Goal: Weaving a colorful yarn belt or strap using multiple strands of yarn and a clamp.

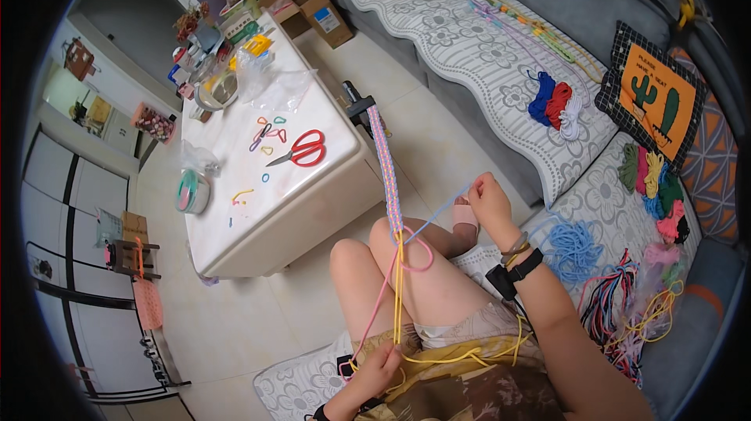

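A braided strap of blue, pink and yellow cord runs from a black clamp at the table's edge down to my knees. My left hand, low over my lap, grips the yellow cords pulled straight from the strap's end. A pink cord also runs down to that hand, and it forms a loose loop to the right of the yellow ones. Raised to the right, my right hand pinches a blue cord drawn taut from the strap's end. The fingertips are partly hidden.
On the white table lie red-handled scissors, several small coloured clips and a lidded tub. The sofa at right carries a heap of blue cord, cord bundles and a mixed cord pile. Yellow cord trails over my lap.
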`<act>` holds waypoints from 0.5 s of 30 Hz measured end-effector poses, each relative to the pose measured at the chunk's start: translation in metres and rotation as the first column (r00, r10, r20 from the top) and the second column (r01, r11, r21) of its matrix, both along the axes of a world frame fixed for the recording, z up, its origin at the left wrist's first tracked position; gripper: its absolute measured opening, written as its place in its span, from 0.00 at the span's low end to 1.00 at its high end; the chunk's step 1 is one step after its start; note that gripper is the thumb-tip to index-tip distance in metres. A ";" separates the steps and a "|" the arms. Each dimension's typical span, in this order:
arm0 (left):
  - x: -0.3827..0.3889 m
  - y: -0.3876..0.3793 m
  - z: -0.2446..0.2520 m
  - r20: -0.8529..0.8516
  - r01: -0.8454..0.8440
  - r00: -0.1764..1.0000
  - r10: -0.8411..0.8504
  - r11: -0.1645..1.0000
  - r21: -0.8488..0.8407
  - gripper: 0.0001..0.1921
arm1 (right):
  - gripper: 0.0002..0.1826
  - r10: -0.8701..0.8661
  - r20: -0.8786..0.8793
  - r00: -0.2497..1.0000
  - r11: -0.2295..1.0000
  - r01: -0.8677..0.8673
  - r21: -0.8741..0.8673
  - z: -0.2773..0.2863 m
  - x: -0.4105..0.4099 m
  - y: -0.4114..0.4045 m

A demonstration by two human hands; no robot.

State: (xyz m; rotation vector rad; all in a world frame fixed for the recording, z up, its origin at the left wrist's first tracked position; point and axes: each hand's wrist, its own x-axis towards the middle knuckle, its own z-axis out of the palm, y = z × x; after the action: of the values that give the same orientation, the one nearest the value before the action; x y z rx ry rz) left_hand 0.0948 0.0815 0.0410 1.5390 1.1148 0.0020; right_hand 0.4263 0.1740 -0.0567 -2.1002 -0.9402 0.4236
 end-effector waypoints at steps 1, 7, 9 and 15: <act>-0.002 -0.001 -0.004 -0.013 0.008 1.000 -0.009 0.997 -0.075 0.12 | 0.07 -0.014 0.118 0.993 0.997 0.005 0.071 0.008 -0.007 -0.003; 0.015 0.002 0.000 0.037 0.079 0.996 -0.075 0.992 -0.098 0.12 | 0.13 0.503 -0.628 0.593 0.741 -0.670 -0.038 0.053 -0.077 -0.050; 0.026 0.007 0.005 0.052 0.148 0.988 -0.144 0.987 -0.062 0.12 | 0.13 0.409 -0.880 0.244 0.658 -0.746 0.099 0.070 -0.105 -0.060; 0.027 0.064 0.016 0.051 0.146 0.983 -0.178 0.913 0.380 0.09 | 0.15 0.252 -0.965 0.070 0.834 -0.522 0.180 0.058 -0.136 -0.064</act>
State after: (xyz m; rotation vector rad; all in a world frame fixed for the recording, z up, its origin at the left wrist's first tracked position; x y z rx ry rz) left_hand 0.1214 0.1457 0.0566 1.9528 0.9514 0.1757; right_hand 0.2899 0.1098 0.0014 -1.1136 -0.5759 1.9990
